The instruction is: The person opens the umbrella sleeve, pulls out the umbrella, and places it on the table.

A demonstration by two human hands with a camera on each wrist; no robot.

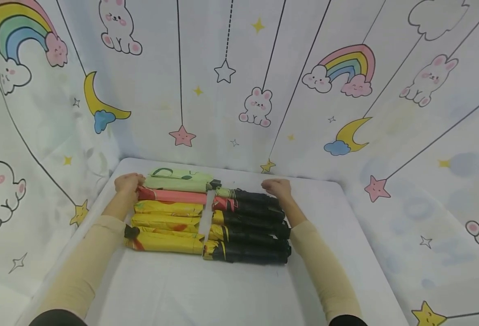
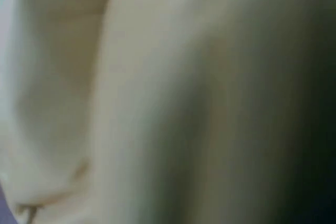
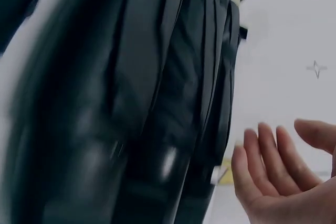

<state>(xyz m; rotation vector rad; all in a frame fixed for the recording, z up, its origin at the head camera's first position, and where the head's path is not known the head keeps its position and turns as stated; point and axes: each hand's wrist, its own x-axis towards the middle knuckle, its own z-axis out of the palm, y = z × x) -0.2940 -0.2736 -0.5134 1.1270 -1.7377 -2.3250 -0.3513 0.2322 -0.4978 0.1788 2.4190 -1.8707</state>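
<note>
Several long rolled plastic bundles lie side by side on a white surface: a green one at the back, a red one, then yellow ones in front. Their right halves are mostly black. A pale strip crosses them near the middle. My left hand is at the left ends of the green and red bundles; its fingers are largely hidden. Beyond the black ends, at the back right, is my right hand. In the right wrist view its fingers curve loosely, apart from the black plastic.
The bundles lie on a white-covered table with rounded back corners. Behind and beside it hangs a white cloth printed with rabbits, stars, moons and rainbows. The left wrist view is filled by a blurred beige sleeve.
</note>
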